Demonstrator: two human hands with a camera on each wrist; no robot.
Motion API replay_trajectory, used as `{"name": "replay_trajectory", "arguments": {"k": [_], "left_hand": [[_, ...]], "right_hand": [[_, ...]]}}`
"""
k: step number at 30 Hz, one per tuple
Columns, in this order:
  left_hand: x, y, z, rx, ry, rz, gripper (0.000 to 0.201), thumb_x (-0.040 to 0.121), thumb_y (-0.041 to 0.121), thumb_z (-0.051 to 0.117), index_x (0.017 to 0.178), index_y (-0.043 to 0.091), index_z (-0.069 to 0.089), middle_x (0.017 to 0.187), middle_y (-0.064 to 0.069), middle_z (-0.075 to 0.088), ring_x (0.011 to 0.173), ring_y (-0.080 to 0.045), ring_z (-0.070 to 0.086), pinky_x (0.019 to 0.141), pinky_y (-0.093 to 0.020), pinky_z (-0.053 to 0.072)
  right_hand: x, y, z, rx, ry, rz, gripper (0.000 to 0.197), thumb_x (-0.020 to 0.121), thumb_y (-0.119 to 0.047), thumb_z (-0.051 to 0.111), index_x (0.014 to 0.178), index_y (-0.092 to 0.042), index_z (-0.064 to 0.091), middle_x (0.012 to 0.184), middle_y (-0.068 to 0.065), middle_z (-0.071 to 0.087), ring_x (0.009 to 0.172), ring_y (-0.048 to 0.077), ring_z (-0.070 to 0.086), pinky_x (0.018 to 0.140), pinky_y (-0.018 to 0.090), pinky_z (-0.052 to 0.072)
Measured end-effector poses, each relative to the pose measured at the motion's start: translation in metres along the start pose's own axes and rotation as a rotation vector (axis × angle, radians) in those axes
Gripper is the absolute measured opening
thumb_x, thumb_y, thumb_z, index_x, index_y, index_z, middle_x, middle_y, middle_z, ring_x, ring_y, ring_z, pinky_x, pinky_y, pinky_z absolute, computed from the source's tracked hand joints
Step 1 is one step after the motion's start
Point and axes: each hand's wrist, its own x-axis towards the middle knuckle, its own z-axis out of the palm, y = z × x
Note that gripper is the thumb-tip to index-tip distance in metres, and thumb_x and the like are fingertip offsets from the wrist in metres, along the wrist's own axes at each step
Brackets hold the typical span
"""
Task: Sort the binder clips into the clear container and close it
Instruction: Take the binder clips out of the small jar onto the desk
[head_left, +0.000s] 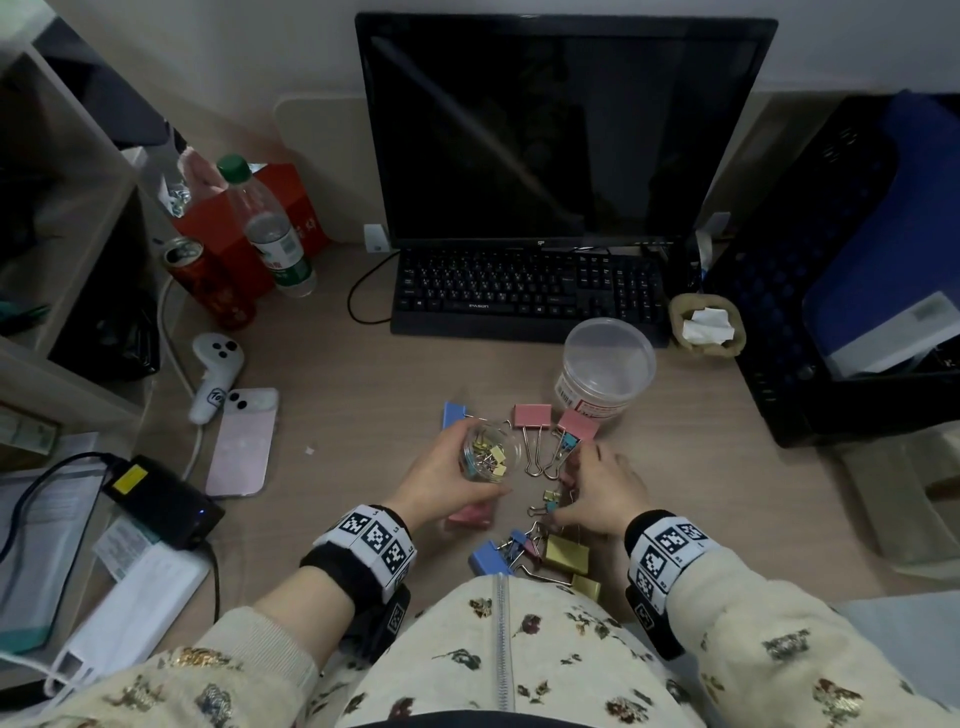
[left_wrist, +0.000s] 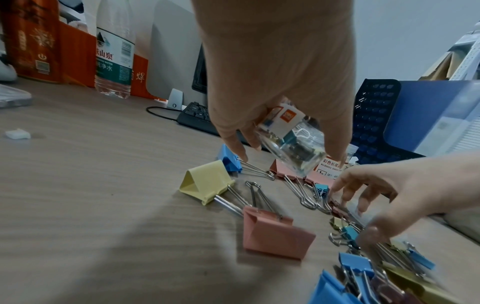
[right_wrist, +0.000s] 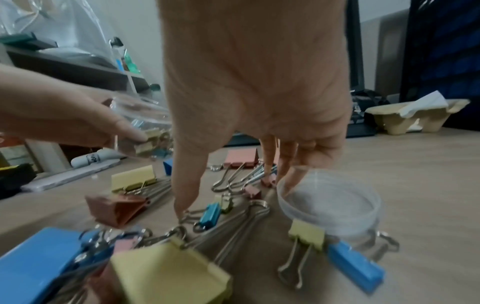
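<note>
Desk surface of pale wood-grain laminate (head_left: 363, 415), set against a white wall, with a black monitor (head_left: 561, 130) and black keyboard (head_left: 524, 291) at its far edge. I take the keyboard as landmark. Just nearer than its right end stands a larger clear round plastic tub with a white label (head_left: 605, 371). Nearer still, at centre, my left hand (head_left: 441, 480) curls round a small clear round plastic container (head_left: 488, 452), tilted and lifted off the desk, with small coloured binder clips (head_left: 491, 457) inside. Loose pink, blue and yellow binder clips (head_left: 535, 431) lie scattered below and beside it. My right hand (head_left: 597, 493) reaches down among them, fingers spread and bent; I cannot tell whether it pinches a clip. A clear round lid (right_wrist: 328, 197) lies just beside its fingertips. Left of the keyboard stand a clear water bottle with green cap (head_left: 265, 228), a red can (head_left: 208, 280) and a pink phone (head_left: 241, 441).
</note>
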Motion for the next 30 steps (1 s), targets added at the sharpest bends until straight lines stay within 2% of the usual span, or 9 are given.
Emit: {"name": "replay_trajectory", "arguments": {"k": [2,5,8,16,18,21,26,28,30], "left_hand": [[-0.001,0.001,-0.001,-0.003,0.001,0.001,0.086,0.052,0.054,0.085,0.128,0.034,0.050,0.126,0.014,0.059,0.116,-0.009,0.060,0.104,-0.043,0.049],[-0.001,0.002,-0.001,0.005,0.007,0.008,0.082,0.056,0.049,0.086,0.128,0.032,0.051,0.125,0.016,0.059,0.115,-0.008,0.059,0.104,-0.042,0.049],[-0.002,0.001,-0.003,-0.004,0.010,-0.002,0.088,0.052,0.056,0.084,0.129,0.032,0.050,0.125,0.015,0.059,0.115,-0.008,0.060,0.104,-0.042,0.049],[-0.004,0.000,-0.005,0.017,0.029,0.001,0.081,0.058,0.047,0.089,0.127,0.036,0.047,0.128,0.011,0.058,0.118,-0.011,0.059,0.106,-0.042,0.048],[-0.005,-0.001,-0.006,0.018,0.033,-0.001,0.087,0.057,0.051,0.087,0.132,0.033,0.047,0.129,0.011,0.058,0.118,-0.012,0.058,0.105,-0.042,0.048],[-0.005,-0.002,-0.006,0.035,0.037,-0.005,0.090,0.059,0.047,0.089,0.136,0.028,0.046,0.131,0.009,0.057,0.119,-0.012,0.058,0.106,-0.042,0.048],[-0.006,-0.005,-0.007,0.018,0.033,-0.008,0.101,0.047,0.063,0.080,0.135,0.027,0.047,0.129,0.010,0.057,0.117,-0.011,0.059,0.104,-0.042,0.050],[-0.006,-0.004,-0.008,0.016,0.036,-0.005,0.099,0.047,0.062,0.081,0.133,0.027,0.048,0.127,0.011,0.058,0.116,-0.011,0.060,0.104,-0.041,0.050],[-0.006,-0.004,-0.008,0.017,0.035,-0.002,0.092,0.052,0.053,0.085,0.132,0.027,0.049,0.125,0.012,0.057,0.116,-0.012,0.060,0.104,-0.041,0.050]], "right_hand": [[0.000,-0.004,0.007,0.001,0.026,-0.013,0.089,0.066,-0.047,0.080,0.136,-0.014,0.037,0.138,0.007,0.040,0.122,0.027,0.045,0.101,0.039,0.043],[0.001,-0.006,0.010,0.024,0.065,-0.039,0.073,0.073,-0.041,0.075,0.133,-0.016,0.043,0.135,0.005,0.043,0.115,0.024,0.050,0.092,0.036,0.048],[0.002,-0.007,0.010,0.011,0.062,-0.061,0.064,0.077,-0.040,0.071,0.132,-0.019,0.046,0.133,0.003,0.045,0.115,0.024,0.051,0.088,0.036,0.048],[0.002,-0.013,0.008,-0.088,0.112,-0.124,0.046,0.089,-0.026,0.060,0.132,-0.019,0.047,0.132,0.004,0.050,0.112,0.025,0.057,0.084,0.036,0.050],[0.002,-0.013,0.007,-0.085,0.116,-0.131,0.043,0.089,-0.024,0.058,0.131,-0.019,0.050,0.130,0.003,0.051,0.111,0.025,0.058,0.083,0.035,0.049],[0.003,-0.012,0.004,-0.061,0.148,-0.125,0.034,0.090,-0.020,0.057,0.124,-0.021,0.057,0.125,0.002,0.057,0.108,0.025,0.059,0.080,0.034,0.049],[0.003,-0.013,-0.002,0.008,0.187,-0.094,0.021,0.092,-0.026,0.060,0.111,-0.022,0.066,0.108,0.003,0.067,0.098,0.025,0.063,0.075,0.033,0.052],[0.003,-0.013,-0.006,0.079,0.220,-0.090,0.019,0.092,-0.029,0.061,0.108,-0.021,0.067,0.104,0.004,0.069,0.095,0.026,0.064,0.074,0.034,0.053],[0.002,-0.015,-0.010,0.171,0.275,-0.102,0.017,0.091,-0.028,0.064,0.105,-0.020,0.068,0.101,0.005,0.070,0.091,0.024,0.065,0.074,0.035,0.054]]}}
